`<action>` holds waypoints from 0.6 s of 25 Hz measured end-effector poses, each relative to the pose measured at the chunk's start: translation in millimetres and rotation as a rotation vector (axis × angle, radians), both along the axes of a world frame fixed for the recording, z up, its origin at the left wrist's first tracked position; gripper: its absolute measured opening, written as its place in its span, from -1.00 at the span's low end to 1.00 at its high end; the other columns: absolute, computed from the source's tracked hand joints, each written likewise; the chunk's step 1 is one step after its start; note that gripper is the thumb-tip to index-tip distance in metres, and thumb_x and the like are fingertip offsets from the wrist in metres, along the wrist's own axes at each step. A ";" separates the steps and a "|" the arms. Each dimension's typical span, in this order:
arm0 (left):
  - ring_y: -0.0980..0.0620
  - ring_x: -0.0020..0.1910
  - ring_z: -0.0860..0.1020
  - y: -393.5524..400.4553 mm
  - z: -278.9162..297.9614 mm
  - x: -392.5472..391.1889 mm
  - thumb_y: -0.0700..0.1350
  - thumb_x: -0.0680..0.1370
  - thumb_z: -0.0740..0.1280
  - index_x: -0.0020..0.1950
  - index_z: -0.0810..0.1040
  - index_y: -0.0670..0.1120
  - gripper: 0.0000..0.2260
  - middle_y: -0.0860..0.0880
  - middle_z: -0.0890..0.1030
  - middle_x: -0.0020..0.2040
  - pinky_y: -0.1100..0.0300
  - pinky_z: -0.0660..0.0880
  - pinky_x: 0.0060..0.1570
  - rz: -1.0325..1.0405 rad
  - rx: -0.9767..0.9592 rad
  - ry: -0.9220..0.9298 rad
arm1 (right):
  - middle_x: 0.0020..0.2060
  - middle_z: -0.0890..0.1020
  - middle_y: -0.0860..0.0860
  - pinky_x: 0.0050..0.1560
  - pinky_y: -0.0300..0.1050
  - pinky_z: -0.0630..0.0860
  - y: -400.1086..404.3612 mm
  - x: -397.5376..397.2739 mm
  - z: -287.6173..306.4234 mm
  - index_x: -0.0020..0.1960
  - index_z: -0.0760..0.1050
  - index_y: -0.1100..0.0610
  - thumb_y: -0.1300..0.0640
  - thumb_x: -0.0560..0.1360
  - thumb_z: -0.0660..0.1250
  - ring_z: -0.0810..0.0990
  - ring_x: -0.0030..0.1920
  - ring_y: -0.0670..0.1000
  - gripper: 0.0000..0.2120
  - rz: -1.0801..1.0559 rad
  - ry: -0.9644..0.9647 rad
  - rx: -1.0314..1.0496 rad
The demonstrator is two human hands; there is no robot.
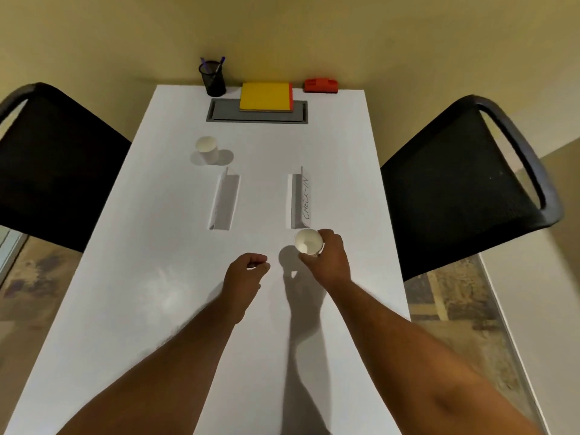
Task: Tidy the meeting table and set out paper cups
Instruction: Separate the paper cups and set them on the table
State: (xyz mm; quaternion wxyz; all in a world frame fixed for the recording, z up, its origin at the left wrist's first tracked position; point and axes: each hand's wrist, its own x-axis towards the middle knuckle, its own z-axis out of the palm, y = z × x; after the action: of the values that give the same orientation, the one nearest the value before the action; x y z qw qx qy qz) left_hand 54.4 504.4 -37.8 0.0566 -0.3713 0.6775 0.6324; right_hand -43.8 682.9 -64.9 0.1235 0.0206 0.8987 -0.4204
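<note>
Reaching in from the bottom of the frame, two bare forearms are seen over the white surface (131,309). The left hand (246,274) is curled loosely at centre, fingers drawn in, with nothing held. Just to its right, a white paper cup (308,242) is gripped by the right hand (329,257); the cup is small, plain and open-topped, tilted toward the camera so its empty inside is shown. Whether its base touches the surface cannot be told. Just beyond it a folded card (300,199) marked "CHECK-IN" is stood, with a second folded card (224,200) to the left. Further up and left, a second paper cup (207,149) is stood upright. At the far edge a black mesh pen holder (213,77), a yellow notepad (265,96) and a red object (320,85) are set.
</note>
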 end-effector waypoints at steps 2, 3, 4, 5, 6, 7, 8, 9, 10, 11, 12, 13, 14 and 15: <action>-0.02 0.00 0.62 15.6 -4.8 -7.8 -0.11 0.60 0.42 0.09 0.65 0.02 -0.91 0.02 0.65 0.07 0.18 0.53 -0.16 0.030 -0.016 -0.054 | 0.18 0.50 -0.03 0.03 -0.01 0.62 5.0 -13.6 -10.4 0.30 0.47 0.00 -0.01 0.34 0.62 0.63 0.08 0.05 -0.40 0.045 0.006 -0.018; -0.02 -0.05 0.61 24.3 -7.6 -10.3 -0.10 0.60 0.42 0.08 0.64 0.03 -0.91 0.04 0.66 0.06 0.19 0.51 -0.19 0.037 -0.016 -0.082 | 0.21 0.49 -0.03 0.05 -0.01 0.62 7.4 -19.2 -14.3 0.32 0.47 -0.02 0.04 0.35 0.62 0.63 0.09 0.04 -0.40 0.069 0.001 -0.035; -0.02 -0.09 0.60 32.4 -9.6 -11.5 -0.09 0.60 0.42 0.08 0.64 0.05 -0.92 0.05 0.66 0.05 0.19 0.51 -0.21 0.044 -0.009 -0.101 | 0.24 0.48 -0.03 0.07 0.00 0.61 8.2 -22.6 -15.6 0.35 0.47 -0.04 0.09 0.34 0.61 0.62 0.12 0.04 -0.38 0.096 -0.017 -0.052; -0.03 -0.09 0.60 40.5 -11.3 -14.9 -0.08 0.59 0.43 0.07 0.64 0.06 -0.92 0.06 0.66 0.05 0.19 0.52 -0.20 0.051 -0.005 -0.107 | 0.27 0.47 -0.02 0.11 0.01 0.61 9.5 -27.7 -17.0 0.37 0.46 -0.04 0.13 0.34 0.61 0.61 0.15 0.04 -0.35 0.129 -0.035 -0.067; -0.03 -0.09 0.60 47.3 -10.8 -19.8 -0.09 0.59 0.43 0.07 0.64 0.06 -0.92 0.07 0.65 0.05 0.17 0.53 -0.17 0.060 -0.008 -0.107 | 0.29 0.47 -0.01 0.13 0.01 0.60 10.5 -33.0 -17.4 0.40 0.46 -0.04 0.14 0.34 0.61 0.59 0.19 0.03 -0.32 0.157 -0.048 -0.076; -0.03 -0.07 0.60 49.4 -9.4 -22.2 -0.09 0.59 0.43 0.08 0.64 0.05 -0.91 0.06 0.66 0.05 0.15 0.55 -0.13 0.059 -0.018 -0.100 | 0.31 0.47 0.01 0.16 0.01 0.59 9.2 -34.7 -17.7 0.42 0.45 -0.03 0.15 0.34 0.61 0.56 0.23 0.03 -0.30 0.175 -0.048 -0.081; -0.04 -0.05 0.60 52.3 -9.1 -27.1 -0.10 0.59 0.43 0.09 0.64 0.03 -0.90 0.05 0.66 0.05 0.11 0.57 -0.05 0.059 -0.031 -0.094 | 0.32 0.47 0.01 0.18 0.00 0.57 8.8 -37.9 -17.5 0.44 0.44 -0.03 0.15 0.34 0.61 0.55 0.26 0.03 -0.28 0.192 -0.051 -0.081; -0.05 -0.02 0.60 55.5 -10.8 -31.5 -0.10 0.59 0.43 0.12 0.64 0.01 -0.88 0.03 0.66 0.06 0.07 0.57 0.04 0.062 -0.043 -0.099 | 0.33 0.47 0.02 0.20 -0.01 0.56 9.7 -41.1 -19.6 0.47 0.43 -0.04 0.15 0.35 0.61 0.54 0.28 0.02 -0.26 0.210 -0.060 -0.082; -0.05 0.00 0.60 57.7 -11.3 -33.8 -0.11 0.59 0.43 0.15 0.64 -0.02 -0.86 0.02 0.65 0.07 0.05 0.57 0.10 0.067 -0.050 -0.107 | 0.34 0.46 0.01 0.22 -0.02 0.55 10.2 -41.6 -20.9 0.49 0.41 -0.05 0.14 0.35 0.61 0.53 0.29 0.02 -0.23 0.234 -0.070 -0.078; -0.05 0.01 0.59 58.7 -10.9 -34.4 -0.11 0.59 0.43 0.16 0.64 -0.03 -0.85 0.01 0.65 0.07 0.05 0.56 0.12 0.068 -0.056 -0.109 | 0.35 0.44 0.01 0.24 -0.02 0.55 11.4 -41.1 -24.0 0.52 0.39 -0.07 0.15 0.35 0.61 0.52 0.31 0.02 -0.21 0.262 -0.074 -0.070; -0.04 -0.01 0.58 58.7 -10.8 -34.2 -0.12 0.59 0.43 0.16 0.64 -0.04 -0.85 0.00 0.65 0.07 0.07 0.55 0.10 0.068 -0.061 -0.107 | 0.36 0.43 0.01 0.24 -0.01 0.56 12.4 -39.5 -24.7 0.54 0.36 -0.09 0.15 0.35 0.60 0.52 0.33 0.02 -0.18 0.290 -0.082 -0.047; -0.03 -0.02 0.58 57.7 -10.8 -34.0 -0.13 0.59 0.44 0.16 0.64 -0.05 -0.84 -0.01 0.65 0.07 0.09 0.54 0.08 0.066 -0.069 -0.103 | 0.37 0.42 0.01 0.23 0.00 0.56 13.4 -38.8 -25.6 0.56 0.33 -0.10 0.15 0.35 0.59 0.51 0.34 0.02 -0.15 0.318 -0.088 -0.028; -0.02 -0.03 0.58 56.1 -10.4 -33.3 -0.14 0.59 0.44 0.16 0.64 -0.05 -0.85 0.00 0.66 0.06 0.11 0.53 0.05 0.065 -0.078 -0.102 | 0.39 0.41 0.01 0.23 0.01 0.56 14.7 -38.5 -25.6 0.57 0.30 -0.12 0.15 0.35 0.58 0.51 0.35 0.02 -0.13 0.334 -0.100 -0.012; -0.01 -0.04 0.58 54.4 -10.4 -32.3 -0.14 0.58 0.44 0.15 0.64 -0.06 -0.85 0.01 0.66 0.06 0.13 0.53 0.03 0.067 -0.083 -0.097 | 0.40 0.41 0.02 0.23 0.01 0.56 16.4 -38.8 -27.0 0.59 0.28 -0.13 0.14 0.35 0.57 0.50 0.36 0.02 -0.11 0.338 -0.103 -0.008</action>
State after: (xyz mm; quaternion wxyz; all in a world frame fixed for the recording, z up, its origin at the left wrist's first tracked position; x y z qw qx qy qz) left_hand 22.1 558.7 -48.2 0.0528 -0.4258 0.6868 0.5867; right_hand -82.7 699.3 -91.9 0.2386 -0.1098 0.8801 -0.3956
